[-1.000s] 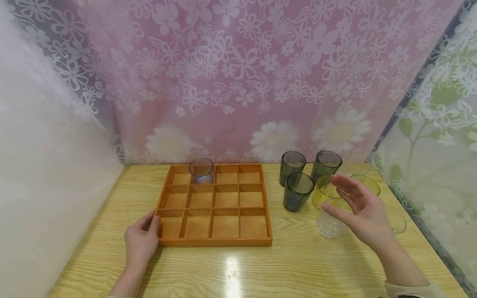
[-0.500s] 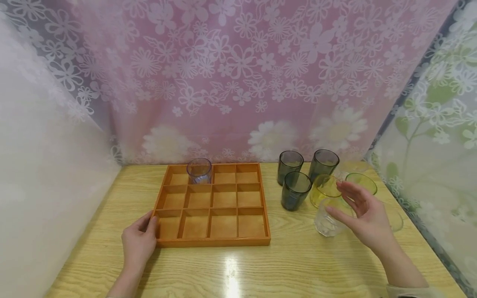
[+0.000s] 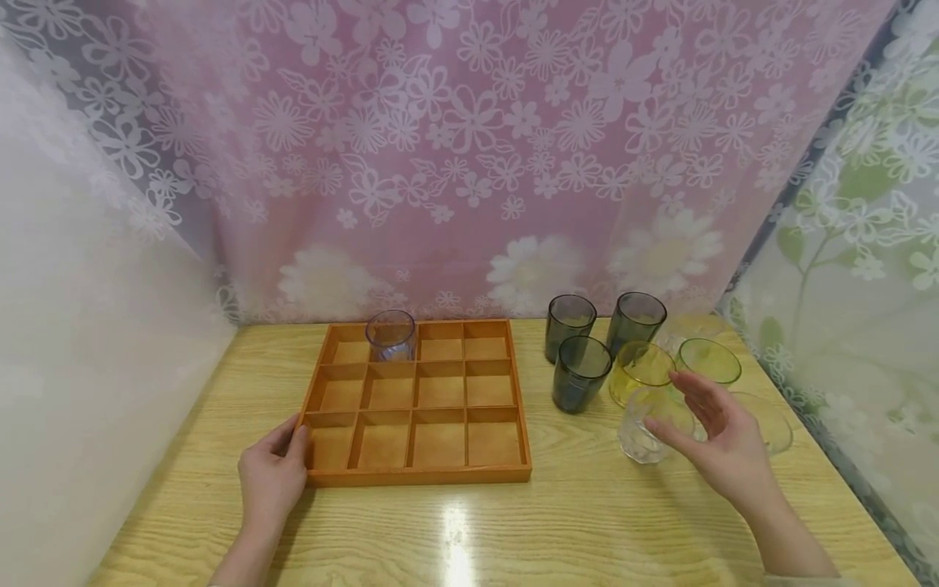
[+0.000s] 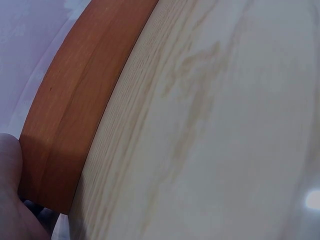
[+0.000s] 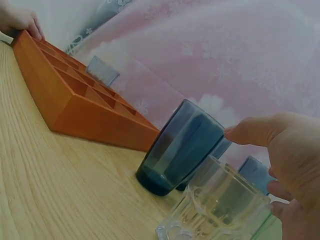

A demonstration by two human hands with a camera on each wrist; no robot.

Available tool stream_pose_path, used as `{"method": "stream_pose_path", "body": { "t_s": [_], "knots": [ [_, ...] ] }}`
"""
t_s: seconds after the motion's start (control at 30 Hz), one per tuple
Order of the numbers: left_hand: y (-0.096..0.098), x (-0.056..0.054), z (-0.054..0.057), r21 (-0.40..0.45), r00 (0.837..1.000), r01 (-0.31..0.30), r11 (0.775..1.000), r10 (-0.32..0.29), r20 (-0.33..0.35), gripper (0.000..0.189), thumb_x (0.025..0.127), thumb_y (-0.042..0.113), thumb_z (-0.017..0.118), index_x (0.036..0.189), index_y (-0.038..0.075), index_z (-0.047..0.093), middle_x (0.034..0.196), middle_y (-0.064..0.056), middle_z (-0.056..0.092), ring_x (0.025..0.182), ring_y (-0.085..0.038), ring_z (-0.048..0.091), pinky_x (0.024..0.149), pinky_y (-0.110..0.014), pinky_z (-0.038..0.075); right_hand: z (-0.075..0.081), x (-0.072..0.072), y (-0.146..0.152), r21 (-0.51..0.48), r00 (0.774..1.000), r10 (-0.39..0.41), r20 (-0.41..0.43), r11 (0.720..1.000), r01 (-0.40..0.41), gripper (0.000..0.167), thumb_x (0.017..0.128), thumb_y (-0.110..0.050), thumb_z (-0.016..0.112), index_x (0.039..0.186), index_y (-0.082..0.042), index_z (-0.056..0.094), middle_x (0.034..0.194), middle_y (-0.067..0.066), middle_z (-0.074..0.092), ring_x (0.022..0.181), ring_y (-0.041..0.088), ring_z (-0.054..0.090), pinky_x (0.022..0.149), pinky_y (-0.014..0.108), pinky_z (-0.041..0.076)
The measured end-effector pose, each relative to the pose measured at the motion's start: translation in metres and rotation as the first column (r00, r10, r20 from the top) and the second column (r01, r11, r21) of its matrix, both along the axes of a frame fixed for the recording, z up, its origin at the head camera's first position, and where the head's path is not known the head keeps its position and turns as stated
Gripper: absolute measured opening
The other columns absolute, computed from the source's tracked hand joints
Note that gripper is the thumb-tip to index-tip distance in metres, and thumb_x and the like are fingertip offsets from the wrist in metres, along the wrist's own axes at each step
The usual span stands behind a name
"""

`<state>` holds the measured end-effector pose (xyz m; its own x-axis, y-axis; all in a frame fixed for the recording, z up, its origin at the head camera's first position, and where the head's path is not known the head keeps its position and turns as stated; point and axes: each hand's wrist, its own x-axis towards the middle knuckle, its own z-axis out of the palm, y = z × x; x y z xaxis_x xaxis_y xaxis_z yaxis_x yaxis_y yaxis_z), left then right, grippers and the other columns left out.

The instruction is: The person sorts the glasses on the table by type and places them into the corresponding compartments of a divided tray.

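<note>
My left hand (image 3: 273, 474) grips the near left corner of a divided wooden tray (image 3: 418, 476); in the left wrist view its thumb (image 4: 9, 162) lies against the tray's end. A clear glass with a faint violet tint (image 3: 391, 336) stands in a back-row compartment. On the right, my right hand (image 3: 722, 444) hovers beside and above a clear faceted glass (image 3: 644, 436), thumb and fingers spread apart, nothing between them. From the right wrist, that clear glass (image 5: 215, 200) sits just below the thumb, in front of a dark glass (image 5: 182, 145).
Several grey tumblers (image 3: 582, 375) stand right of the tray. Near them are a yellow glass (image 3: 634, 379), a green-rimmed glass (image 3: 707, 363) and a clear glass (image 3: 770, 424) partly behind my right hand. A floral curtain (image 3: 469, 163) hangs along the table's back edge.
My right hand has lowered slightly towards the clear faceted glass, its fingers still spread. The left hand stays at the tray's corner; the whole view has shifted a little.
</note>
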<state>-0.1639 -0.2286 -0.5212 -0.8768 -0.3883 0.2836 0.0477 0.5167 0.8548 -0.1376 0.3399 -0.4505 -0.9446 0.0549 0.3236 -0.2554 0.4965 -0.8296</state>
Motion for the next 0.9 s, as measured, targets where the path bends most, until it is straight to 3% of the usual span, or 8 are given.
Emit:
{"method": "stream_pose_path", "body": {
  "t_s": [0.13,0.5,0.9],
  "knots": [
    [0.0,0.001,0.001,0.014,1.0,0.009,1.0,-0.009,0.007,0.03,0.104,0.01,0.068,0.129,-0.008,0.072,0.117,-0.025,0.074,0.108,-0.036,0.07,0.075,-0.003,0.046,-0.006,0.0,0.002,-0.003,1.0,0.001,0.023,1.0,-0.001,0.076,0.09,-0.005,0.086,0.153,0.002,0.046,0.149,0.0,0.054,0.135,0.001,0.048,0.107,0.01,0.037],
    [-0.001,0.0,0.0,0.002,1.0,0.014,1.0,-0.014,-0.012,0.029,0.103,0.008,0.069,0.128,-0.008,0.073,0.117,-0.025,0.074,0.109,-0.036,0.07,0.077,-0.002,0.044,-0.025,0.001,-0.002,-0.05,0.996,-0.03,0.078,0.998,0.034,0.09,0.088,-0.005,0.088,0.16,0.001,0.034,0.158,0.024,0.042,0.14,0.012,0.046,0.107,0.011,0.038],
    [-0.001,0.0,0.001,0.001,1.0,0.003,1.0,-0.003,-0.006,0.029,0.103,0.008,0.069,0.127,-0.007,0.073,0.117,-0.024,0.075,0.109,-0.035,0.07,0.078,-0.002,0.043,-0.045,0.002,-0.009,-0.153,0.996,-0.036,0.086,0.987,0.049,0.099,0.084,0.006,0.087,0.161,0.004,0.024,0.153,0.012,0.047,0.132,0.005,0.047,0.107,0.01,0.035]
  ]
}}
